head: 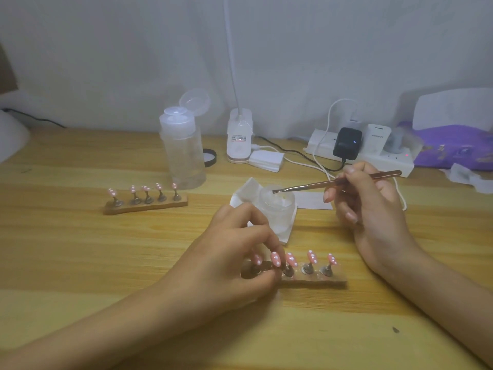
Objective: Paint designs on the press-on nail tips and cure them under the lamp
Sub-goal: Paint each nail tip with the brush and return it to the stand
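Pink dotted tips on a wooden rack, one pinched, brush at the jar.

The left hand [240, 244] has thumb and fingertips closed on one nail tip [275, 259] by its peg, on the near holder [333, 280] at six o'clock. The right hand [373, 209] is clamped on a slim brush [320, 182] whose end sits over the clear jar [277, 201] at twelve o'clock, on a tissue [245, 190]. A second holder [145, 206] stands at ten o'clock, and what looks like the curing lamp [453, 108] at two o'clock. I think the main risks are the pinching fingers smearing uncured dots or knocking the tips beside them, and gel dripping from the brush as it crosses to the rack.
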Motion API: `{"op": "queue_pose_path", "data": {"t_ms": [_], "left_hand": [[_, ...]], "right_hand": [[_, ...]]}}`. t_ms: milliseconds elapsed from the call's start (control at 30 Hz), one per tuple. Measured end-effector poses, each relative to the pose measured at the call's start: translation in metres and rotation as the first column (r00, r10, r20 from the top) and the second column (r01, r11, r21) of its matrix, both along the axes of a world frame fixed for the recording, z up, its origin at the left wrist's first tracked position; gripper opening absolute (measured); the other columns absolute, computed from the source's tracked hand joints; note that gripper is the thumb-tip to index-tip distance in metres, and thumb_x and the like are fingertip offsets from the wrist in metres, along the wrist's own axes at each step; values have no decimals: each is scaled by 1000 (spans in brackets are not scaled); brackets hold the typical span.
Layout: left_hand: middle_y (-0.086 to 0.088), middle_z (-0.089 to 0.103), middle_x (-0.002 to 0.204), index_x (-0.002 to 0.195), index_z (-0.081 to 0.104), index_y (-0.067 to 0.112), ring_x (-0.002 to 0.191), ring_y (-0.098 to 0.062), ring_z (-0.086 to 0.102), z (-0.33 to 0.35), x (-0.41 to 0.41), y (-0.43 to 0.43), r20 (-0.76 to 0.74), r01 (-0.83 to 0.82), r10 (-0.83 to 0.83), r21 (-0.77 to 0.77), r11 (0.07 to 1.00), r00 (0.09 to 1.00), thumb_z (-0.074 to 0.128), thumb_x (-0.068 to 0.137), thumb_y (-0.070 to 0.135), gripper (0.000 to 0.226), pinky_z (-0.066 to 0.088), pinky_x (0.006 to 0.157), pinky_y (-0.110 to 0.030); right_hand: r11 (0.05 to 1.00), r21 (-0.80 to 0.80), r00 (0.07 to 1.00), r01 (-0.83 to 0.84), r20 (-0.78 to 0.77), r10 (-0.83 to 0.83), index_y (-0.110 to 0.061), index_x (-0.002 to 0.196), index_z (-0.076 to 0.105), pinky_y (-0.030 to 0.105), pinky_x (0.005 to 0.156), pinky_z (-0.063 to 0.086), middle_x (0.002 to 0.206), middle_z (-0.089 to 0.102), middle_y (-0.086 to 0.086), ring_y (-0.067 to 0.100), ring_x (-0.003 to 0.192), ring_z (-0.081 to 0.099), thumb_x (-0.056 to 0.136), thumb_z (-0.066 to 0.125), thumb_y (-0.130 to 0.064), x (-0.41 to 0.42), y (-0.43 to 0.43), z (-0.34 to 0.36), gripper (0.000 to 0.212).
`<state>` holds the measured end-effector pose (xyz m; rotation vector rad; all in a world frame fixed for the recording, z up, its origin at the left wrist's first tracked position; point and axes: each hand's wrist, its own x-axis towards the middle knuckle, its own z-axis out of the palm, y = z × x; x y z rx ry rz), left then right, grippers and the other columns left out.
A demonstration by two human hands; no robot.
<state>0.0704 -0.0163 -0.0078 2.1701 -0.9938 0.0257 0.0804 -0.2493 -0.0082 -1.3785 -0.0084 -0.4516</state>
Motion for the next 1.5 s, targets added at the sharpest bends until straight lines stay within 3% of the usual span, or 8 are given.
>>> {"op": "queue_pose_path", "data": {"t_ms": [333,500,600,733,900,1267,1367,1500], "left_hand": [[19,51,98,84,67,34,92,-8,43,10,-9,-12,279,-54,22,106,993,960,76,79,32,10,41,77,-26],[9,65,87,72,69,27,74,-17,54,12,-15,-19,612,-80,0,104,991,791,57,86,38,22,38,69,-31],[9,67,92,76,72,25,79,-15,51,24,-17,-14,660,-19,20,-8,1000,751,62,90,39,22,41,72,-34],[15,71,101,87,70,18,92,-8,63,46,-1,5,393,63,17,-191,980,920,68,90,26,9,44,73,-19],[1,77,91,89,66,11,59,-5,64,43,19,13,-204,-58,-44,-471,880,978,70,87,24,13,45,52,-10],[1,72,81,85,71,25,62,-17,51,23,42,-4,-326,-131,-48,-504,854,944,72,80,32,9,36,49,-12],[5,74,82,88,72,15,57,0,57,20,46,1,-337,-142,-72,-567,812,939,70,82,22,9,40,51,-9],[4,75,83,83,74,22,54,-1,57,14,50,4,-349,-158,-69,-581,798,935,71,81,20,4,42,49,-10]], "right_hand": [[1000,9,1000,1,-8,-1,-15,79,45,18,40,25,62,64,6,10,38,28,103,45,-16,0,2,2,24],[1000,11,1000,2,-11,-2,-15,80,47,17,40,27,63,65,7,10,37,28,103,45,-17,0,0,1,24],[1000,28,1000,1,-11,-1,-17,78,49,17,40,28,64,65,7,10,37,29,103,45,-19,-1,0,1,25],[998,55,1000,10,22,-11,-20,74,50,18,39,26,62,64,9,10,37,31,103,46,-18,-4,1,3,30],[998,-50,995,26,102,-21,-22,75,46,18,39,30,62,65,8,14,40,42,103,47,-21,-10,4,7,28],[873,-487,992,-36,90,91,-12,78,49,25,41,41,58,61,10,15,43,48,103,51,-16,-6,10,27,25],[855,-516,989,-51,91,114,-10,79,49,25,43,42,59,62,10,14,44,50,102,52,-16,-6,14,26,23],[869,-487,989,-84,62,131,-4,81,49,26,41,41,58,61,10,17,45,50,100,52,-17,-4,18,22,23]]}}
